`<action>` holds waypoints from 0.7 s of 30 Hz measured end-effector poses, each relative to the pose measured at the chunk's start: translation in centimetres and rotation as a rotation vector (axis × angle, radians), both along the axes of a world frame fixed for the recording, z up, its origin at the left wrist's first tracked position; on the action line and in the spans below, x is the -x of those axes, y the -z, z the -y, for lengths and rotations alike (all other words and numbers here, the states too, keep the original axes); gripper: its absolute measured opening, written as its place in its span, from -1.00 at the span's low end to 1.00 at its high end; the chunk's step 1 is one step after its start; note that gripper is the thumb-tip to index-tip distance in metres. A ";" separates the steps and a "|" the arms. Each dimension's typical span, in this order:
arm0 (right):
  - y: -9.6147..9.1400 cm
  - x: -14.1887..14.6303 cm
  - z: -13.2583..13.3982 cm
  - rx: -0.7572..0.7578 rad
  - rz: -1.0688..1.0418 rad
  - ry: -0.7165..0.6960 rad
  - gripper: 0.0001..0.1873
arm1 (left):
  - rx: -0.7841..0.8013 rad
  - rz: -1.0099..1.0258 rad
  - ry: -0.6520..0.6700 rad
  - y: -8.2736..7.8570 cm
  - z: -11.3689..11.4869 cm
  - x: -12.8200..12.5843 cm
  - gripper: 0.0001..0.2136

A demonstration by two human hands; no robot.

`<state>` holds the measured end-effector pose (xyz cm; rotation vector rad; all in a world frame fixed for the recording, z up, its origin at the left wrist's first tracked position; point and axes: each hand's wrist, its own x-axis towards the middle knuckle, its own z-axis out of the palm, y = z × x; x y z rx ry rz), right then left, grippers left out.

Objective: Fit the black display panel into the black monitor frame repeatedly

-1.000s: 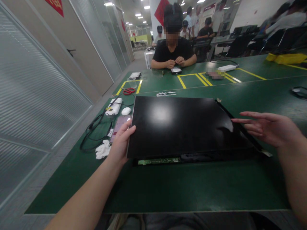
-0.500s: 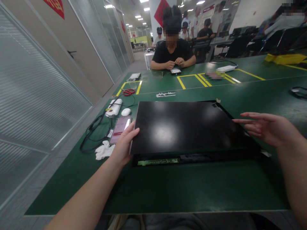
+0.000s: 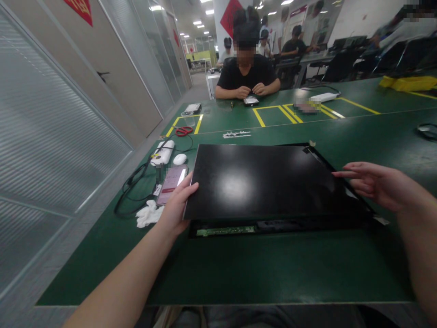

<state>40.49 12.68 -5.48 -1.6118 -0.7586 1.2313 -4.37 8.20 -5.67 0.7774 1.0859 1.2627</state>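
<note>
A large black display panel [image 3: 262, 180] lies nearly flat over its black frame on the green table [image 3: 273, 269]. A green circuit strip [image 3: 225, 231] shows along the panel's near edge. My left hand [image 3: 175, 205] grips the panel's near left corner, thumb on top. My right hand [image 3: 378, 184] hovers at the panel's right edge with fingers stretched out and apart, holding nothing.
Left of the panel lie a phone [image 3: 170, 178], a white glove [image 3: 147, 214], black cables [image 3: 133, 189], a white mouse [image 3: 179, 159] and red scissors [image 3: 183, 130]. A person in black [image 3: 246, 75] sits across the table handling a small device. Yellow floor-tape lines mark the far table.
The panel's far edge has come down from a raised tilt to nearly flat on its frame. Both hands have barely shifted.
</note>
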 end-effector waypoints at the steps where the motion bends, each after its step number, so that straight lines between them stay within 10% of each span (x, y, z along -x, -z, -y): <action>1: 0.0 0.0 0.0 -0.002 -0.004 0.001 -0.94 | -0.001 -0.003 0.000 0.0 0.0 -0.1 -0.31; 21: 0.3 -0.1 0.0 -0.043 0.083 -0.010 -0.85 | 0.049 0.003 -0.012 0.3 -0.2 -0.8 -0.35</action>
